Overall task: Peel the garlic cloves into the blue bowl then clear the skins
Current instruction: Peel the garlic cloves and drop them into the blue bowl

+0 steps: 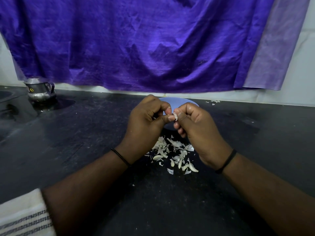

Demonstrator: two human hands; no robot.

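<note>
- Two hands meet over the near rim of the blue bowl (pixel 179 101), fingertips almost touching, both raised above the black countertop (pixel 85 150).
- Open dark counter stretches wide to the left and right of the hands, and a broad bare strip lies between the forearms toward the near edge.
- Along the back, the counter ends at a pale wall, where a purple cloth (pixel 136 45) hangs down to just above the surface.
- At the far left stands a small steel pot (pixel 40 90), well apart from the hands; a dark recess sits beside it at the frame's edge.
- At the lower left corner a white striped cloth (pixel 22 217) lies beside the left forearm.
- The left hand (pixel 144 123) is curled, thumb and forefinger pinching one side of a small garlic clove (pixel 175 116).
- The right hand (pixel 196 126) is curled too, thumb and fingers pinching the other side of the same clove, a pale flake of skin showing between the thumbs.
- The bowl sits just behind the hands, mostly hidden by them; its contents cannot be seen.
- A pile of garlic skins (pixel 173 154) lies on the counter just below the hands, between the wrists.
- A few stray skin bits (pixel 213 101) lie by the wall, right of the bowl.
</note>
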